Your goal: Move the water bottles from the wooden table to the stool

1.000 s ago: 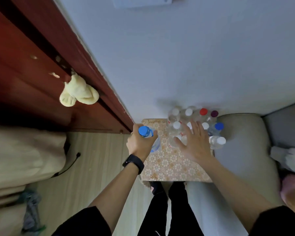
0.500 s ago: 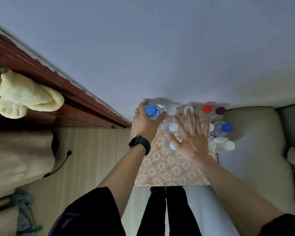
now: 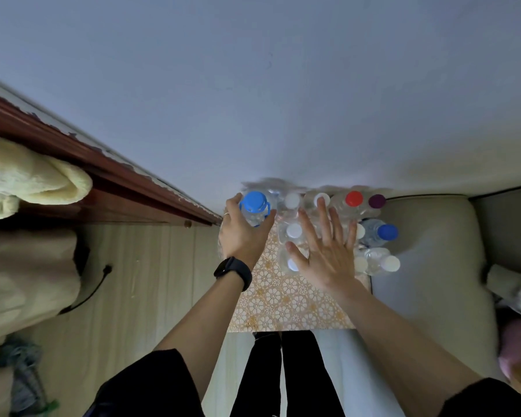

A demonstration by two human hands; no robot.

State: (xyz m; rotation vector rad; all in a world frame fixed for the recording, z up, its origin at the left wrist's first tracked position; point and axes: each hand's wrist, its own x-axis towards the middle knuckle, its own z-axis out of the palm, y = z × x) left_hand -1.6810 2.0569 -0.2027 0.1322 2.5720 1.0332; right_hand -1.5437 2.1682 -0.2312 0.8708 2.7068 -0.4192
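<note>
- Your dark sleeves [image 3: 151, 383] sat at the bottom of the frame, with both bare forearms reaching up toward the centre.
- A black watch [image 3: 233, 272] ringed your left wrist.
- The stool [image 3: 283, 305], its top covered in a floral pattern, stood at centre frame; its near half was bare.
- Your right hand [image 3: 325, 254] was spread wide, fingers straight and fanned, palm down over the cluster of bottles, gripping nothing.
- Your left hand [image 3: 241, 236] was curled round the blue-capped bottle [image 3: 254, 203], held upright at the stool's far left corner. You cannot tell whether its base touched the top.
- The cluster of bottles [image 3: 294, 230] stood upright and packed together on the far half of the stool: mostly white caps, a red cap [image 3: 354, 199] and a purple cap [image 3: 377, 201] at the back, and a darker blue cap [image 3: 387, 231] at the right edge.
- A beige cushion [image 3: 427, 236] lay just right of the stool.
- At left, a cable [image 3: 94, 284] trailed over the pale floor, and a yellow towel [image 3: 27, 182] hung by a dark wooden frame.
- A plain wall [image 3: 283, 85] filled the upper frame.
</note>
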